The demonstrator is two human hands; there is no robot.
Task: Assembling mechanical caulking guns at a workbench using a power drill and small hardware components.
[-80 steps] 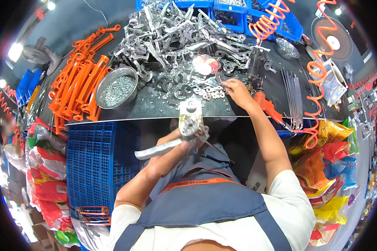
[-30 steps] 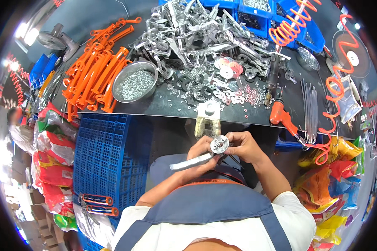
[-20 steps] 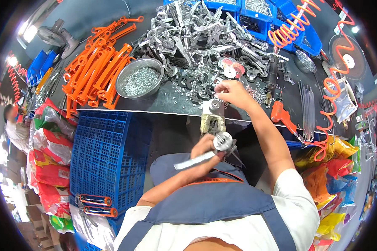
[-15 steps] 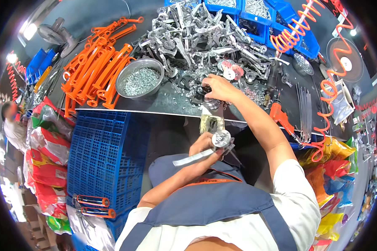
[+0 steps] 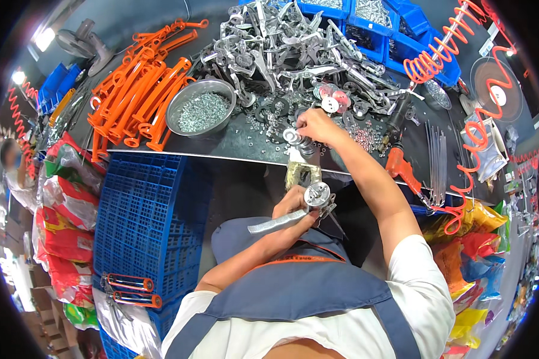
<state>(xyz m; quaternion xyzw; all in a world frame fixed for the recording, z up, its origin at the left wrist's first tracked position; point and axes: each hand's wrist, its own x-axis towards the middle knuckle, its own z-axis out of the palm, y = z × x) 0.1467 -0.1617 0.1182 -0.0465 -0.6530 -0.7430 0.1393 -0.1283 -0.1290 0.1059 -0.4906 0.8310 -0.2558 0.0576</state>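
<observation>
My left hand (image 5: 288,204) is closed around a silver metal lever (image 5: 276,222) with a round, flat head (image 5: 317,195), held in front of the table edge over my lap. Above the table's front edge, my right hand (image 5: 318,127) has its fingers pinched together. A small silver ringed piece (image 5: 291,136) sits right by its fingertips; whatever lies between them is hidden. Just below that hand are stacked dark round discs (image 5: 306,148) on top of a pale metal fixture (image 5: 297,170). Black rings (image 5: 276,107) lie beyond the fingertips.
A steel bowl of small fasteners (image 5: 203,110) stands to the left, beside stacked orange brackets (image 5: 144,90). Heaped metal levers (image 5: 263,48) cover the back of the table. An orange-handled power driver (image 5: 401,167) and coiled red hose (image 5: 474,149) are at the right. Blue crates (image 5: 138,221) stand below left.
My right hand has moved slightly, and a silver ringed piece now shows by its fingertips. My left hand keeps hold of the lever. The whole view has shifted a little.
</observation>
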